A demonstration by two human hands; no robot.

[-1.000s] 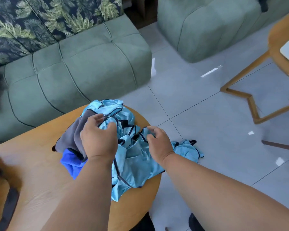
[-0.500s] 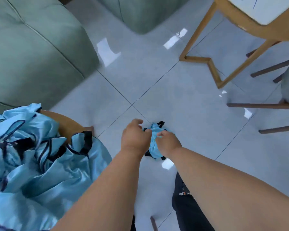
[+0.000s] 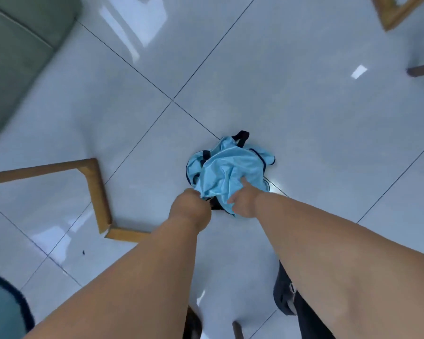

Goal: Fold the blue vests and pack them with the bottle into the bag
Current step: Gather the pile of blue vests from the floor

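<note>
Head view, looking straight down: a crumpled blue vest (image 3: 228,173) with dark trim lies bunched on the tiled floor (image 3: 291,81), just past the crossing of the tile joints. Both hands reach down to its near edge. The left hand (image 3: 190,211) is a closed grip on the vest's lower-left corner, fingers curled round the cloth by the dark trim. The right hand (image 3: 242,200) sits at the lower-right of the vest, thumb lying up over the fabric, fingers tucked under and out of sight, so it appears to pinch the cloth. The bulk of the vest lies away from both grips, toward the top of the frame, its longer spread running left to right; the hands are about equally near. Left of the vest stands a wooden frame leg (image 3: 96,189). Neither bag nor bottle shows. As I judge it, lifting should let the vest hang from the two held points.
</note>
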